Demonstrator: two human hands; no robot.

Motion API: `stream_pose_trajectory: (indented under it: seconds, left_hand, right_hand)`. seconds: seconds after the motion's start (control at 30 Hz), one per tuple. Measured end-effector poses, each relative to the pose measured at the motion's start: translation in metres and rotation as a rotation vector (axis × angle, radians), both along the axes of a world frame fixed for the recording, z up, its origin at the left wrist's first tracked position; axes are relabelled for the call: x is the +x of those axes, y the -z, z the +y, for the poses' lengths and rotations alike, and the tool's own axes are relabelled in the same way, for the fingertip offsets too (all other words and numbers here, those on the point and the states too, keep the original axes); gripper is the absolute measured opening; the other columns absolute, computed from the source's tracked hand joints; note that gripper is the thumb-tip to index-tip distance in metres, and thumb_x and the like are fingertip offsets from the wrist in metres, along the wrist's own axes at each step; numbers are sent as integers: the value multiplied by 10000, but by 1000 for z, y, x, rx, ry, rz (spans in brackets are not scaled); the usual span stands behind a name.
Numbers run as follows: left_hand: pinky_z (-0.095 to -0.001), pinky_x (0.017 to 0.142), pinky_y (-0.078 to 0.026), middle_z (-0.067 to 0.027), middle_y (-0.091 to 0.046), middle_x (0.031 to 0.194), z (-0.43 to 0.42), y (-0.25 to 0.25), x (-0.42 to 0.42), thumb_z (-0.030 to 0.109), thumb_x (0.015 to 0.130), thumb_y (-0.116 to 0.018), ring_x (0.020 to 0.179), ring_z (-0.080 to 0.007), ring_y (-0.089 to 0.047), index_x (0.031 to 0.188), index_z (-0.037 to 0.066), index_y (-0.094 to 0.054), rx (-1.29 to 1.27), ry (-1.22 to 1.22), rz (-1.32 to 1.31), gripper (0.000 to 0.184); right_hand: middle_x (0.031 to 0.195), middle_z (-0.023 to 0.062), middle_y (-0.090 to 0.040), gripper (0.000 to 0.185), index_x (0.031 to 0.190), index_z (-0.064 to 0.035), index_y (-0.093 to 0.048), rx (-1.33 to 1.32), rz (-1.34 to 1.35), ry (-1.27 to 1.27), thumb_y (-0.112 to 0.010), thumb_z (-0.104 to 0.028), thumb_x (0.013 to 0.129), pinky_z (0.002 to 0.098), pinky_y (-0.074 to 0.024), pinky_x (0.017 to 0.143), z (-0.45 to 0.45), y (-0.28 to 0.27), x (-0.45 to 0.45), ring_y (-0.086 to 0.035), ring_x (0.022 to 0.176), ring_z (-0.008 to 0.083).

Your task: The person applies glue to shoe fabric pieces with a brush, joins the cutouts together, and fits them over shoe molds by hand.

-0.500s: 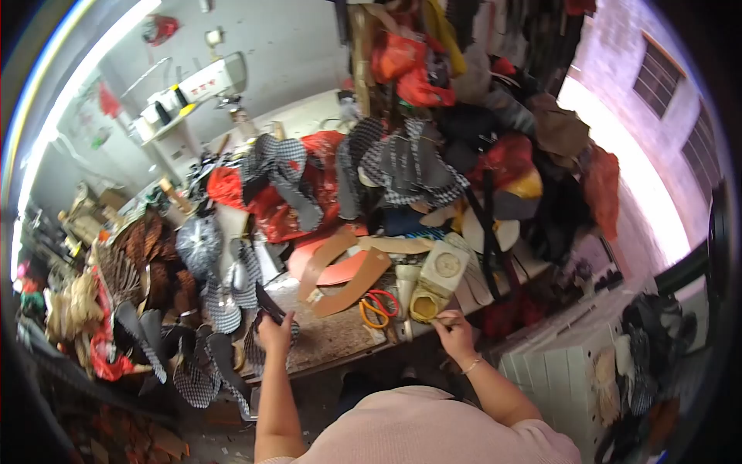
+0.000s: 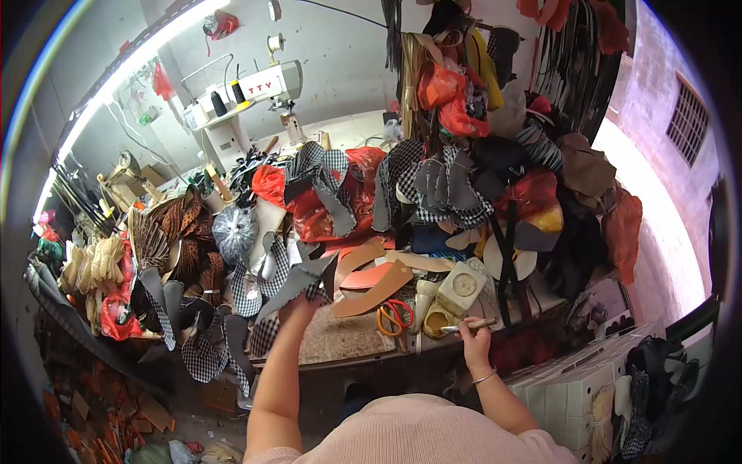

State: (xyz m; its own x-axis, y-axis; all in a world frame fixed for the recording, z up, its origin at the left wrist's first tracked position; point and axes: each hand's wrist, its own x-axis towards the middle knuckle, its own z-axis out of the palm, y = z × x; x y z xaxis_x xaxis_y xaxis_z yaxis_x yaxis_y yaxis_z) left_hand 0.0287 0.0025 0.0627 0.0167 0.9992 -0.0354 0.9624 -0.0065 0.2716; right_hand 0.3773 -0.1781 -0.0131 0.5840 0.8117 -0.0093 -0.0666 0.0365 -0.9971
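Note:
My left hand [image 2: 297, 311] is closed on a grey shoe-upper piece [image 2: 300, 277] with a pointed, curved outline, raised over the front of the workbench. Checkered fabric pieces lie beside and under that hand. A brush [image 2: 481, 322] with a light handle is pinched in my right hand [image 2: 474, 337]. Its tip points left, close to the opening of a yellowish glue pot [image 2: 437, 322]; whether they touch I cannot tell. Orange-handled and red-handled scissors [image 2: 394, 317] lie left of the pot. Curved tan pieces [image 2: 375, 290] lie between my hands.
Behind the pot stands a squarish white container [image 2: 462, 286]. Checkered uppers [image 2: 448, 185] and red plastic bags [image 2: 309, 213] are heaped across the bench. A sewing machine [image 2: 270, 81] stands at the back left. White boxes [image 2: 564, 387] are stacked at the right.
My left hand has lifted and turned the grey piece, so its broad face now shows. My right hand has drawn the brush back from the pot's opening. The head view has shifted.

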Motion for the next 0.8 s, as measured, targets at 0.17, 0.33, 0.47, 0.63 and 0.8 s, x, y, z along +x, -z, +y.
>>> stream_pose_trajectory:
  seconds: [0.17, 0.33, 0.47, 0.63, 0.8]
  left_hand:
    - [-388, 1028, -277, -182, -329, 1352, 70, 44, -37, 436, 529, -798, 1248, -328, -319, 1304, 13, -319, -304, 153, 336, 1005]
    - [-391, 942, -375, -168, -467, 1224, 13, -40, -5, 513, 521, -773, 1127, -301, -454, 1229, 21, -430, 201, 189, 67, 928]
    - [-388, 946, -349, -147, -536, 1119, -35, -28, 13, 498, 712, -651, 1100, -287, -470, 1154, 20, -486, 384, 166, -106, 672]
    - [-344, 886, -350, -77, -493, 1171, -44, -1, 24, 292, 898, -479, 1042, -176, -468, 1199, 2, -424, 241, -504, -1995, 422]
    - [-286, 862, -393, -64, -535, 1106, -56, -34, 23, 127, 875, -511, 985, -173, -527, 1152, -18, -466, 431, -121, -1432, 316]
  right_hand:
    - [773, 35, -547, 115, 905, -12, -526, -5, 83, 6, -593, -58, 824, 215, -483, 560, -5, -4, -6, -541, 617, 95]
    - [786, 31, -545, 120, 901, -31, -522, -24, 171, 25, -601, -81, 826, 217, -489, 570, -8, -9, -3, -541, 630, 92]
    - [803, 30, -543, 126, 917, -34, -515, -3, 339, 93, -593, -76, 829, 210, -498, 559, -5, -6, 4, -545, 616, 97]
    - [822, 24, -539, 104, 918, -57, -514, 26, 357, 68, -575, -100, 847, 240, -498, 582, 2, -7, 7, -551, 687, 110]
    - [834, 25, -538, 112, 931, -64, -509, 26, 340, 22, -572, -110, 851, 258, -496, 598, 12, -16, 5, -552, 715, 123]
